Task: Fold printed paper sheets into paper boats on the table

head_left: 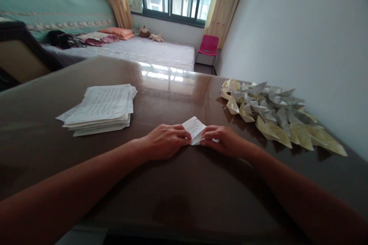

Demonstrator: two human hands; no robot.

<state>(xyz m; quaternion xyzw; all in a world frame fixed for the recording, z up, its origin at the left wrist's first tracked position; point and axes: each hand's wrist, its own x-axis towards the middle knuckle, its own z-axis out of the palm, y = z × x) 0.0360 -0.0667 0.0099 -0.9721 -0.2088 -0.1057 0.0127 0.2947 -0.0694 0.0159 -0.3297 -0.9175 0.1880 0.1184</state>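
Observation:
Between my two hands is a small folded sheet of paper (194, 128) with lines of print on it, its pointed corner facing away from me. My left hand (168, 140) pinches its left edge, thumb and fingers closed on it. On the opposite edge, my right hand (220, 139) grips it the same way. Both hands rest low over the dark, glossy table (172, 183). The fingers cover the paper's side corners.
A stack of printed paper sheets (100, 107) lies on the table to the left. Along the right side, near the wall, sit several folded paper boats (267, 107), white and yellowish. Beyond the table are a bed (161, 51) and a pink chair (209, 45) below the window.

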